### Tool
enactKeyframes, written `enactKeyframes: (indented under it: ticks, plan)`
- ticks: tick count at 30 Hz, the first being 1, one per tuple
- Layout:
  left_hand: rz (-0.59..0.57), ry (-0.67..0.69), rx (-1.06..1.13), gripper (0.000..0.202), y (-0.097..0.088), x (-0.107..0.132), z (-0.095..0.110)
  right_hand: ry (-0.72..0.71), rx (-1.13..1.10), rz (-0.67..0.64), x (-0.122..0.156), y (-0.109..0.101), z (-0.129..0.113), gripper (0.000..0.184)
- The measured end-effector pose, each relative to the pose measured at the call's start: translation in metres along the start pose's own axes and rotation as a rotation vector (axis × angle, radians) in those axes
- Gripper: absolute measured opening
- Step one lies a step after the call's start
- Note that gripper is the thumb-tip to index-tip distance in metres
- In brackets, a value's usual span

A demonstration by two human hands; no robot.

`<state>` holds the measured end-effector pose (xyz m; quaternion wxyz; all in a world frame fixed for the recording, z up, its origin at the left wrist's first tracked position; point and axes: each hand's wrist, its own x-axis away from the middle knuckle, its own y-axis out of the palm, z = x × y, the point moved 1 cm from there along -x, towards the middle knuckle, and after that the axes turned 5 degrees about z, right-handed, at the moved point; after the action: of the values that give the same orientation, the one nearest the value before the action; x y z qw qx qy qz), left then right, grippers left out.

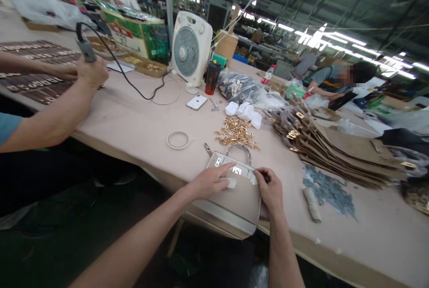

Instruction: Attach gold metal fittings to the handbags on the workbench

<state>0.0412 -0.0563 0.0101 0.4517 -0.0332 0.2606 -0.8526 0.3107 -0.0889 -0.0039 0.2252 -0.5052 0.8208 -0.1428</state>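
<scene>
A small beige handbag with a clear handle lies at the table's near edge and partly overhangs it. My left hand rests on its front flap with the fingers stretched toward the metal clasp. My right hand grips the bag's upper right corner, fingers curled on the flap. A heap of small gold metal fittings lies just behind the bag.
A co-worker's hand at left holds a corded tool over rows of brown straps. A white fan, a phone, a tape ring, stacked tan pieces and grey scraps lie on the table. Another person sits far right.
</scene>
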Motion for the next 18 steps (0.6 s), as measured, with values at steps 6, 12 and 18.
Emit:
enactKeyframes:
  ticks: [6, 12, 18]
  plan:
    - [-0.014, 0.023, -0.026, 0.068, -0.001, 0.0, 0.001, -0.185, 0.094, 0.209, 0.013, -0.007, -0.018, 0.035]
    - [-0.054, 0.034, -0.038, 0.074, -0.004, 0.001, 0.004, -0.363, 0.049, -0.009, 0.046, -0.001, -0.064, 0.023]
    - [-0.03, 0.106, 0.0, 0.075, -0.001, 0.002, -0.002, -0.474, 0.13, -0.304, 0.061, 0.034, -0.082, 0.032]
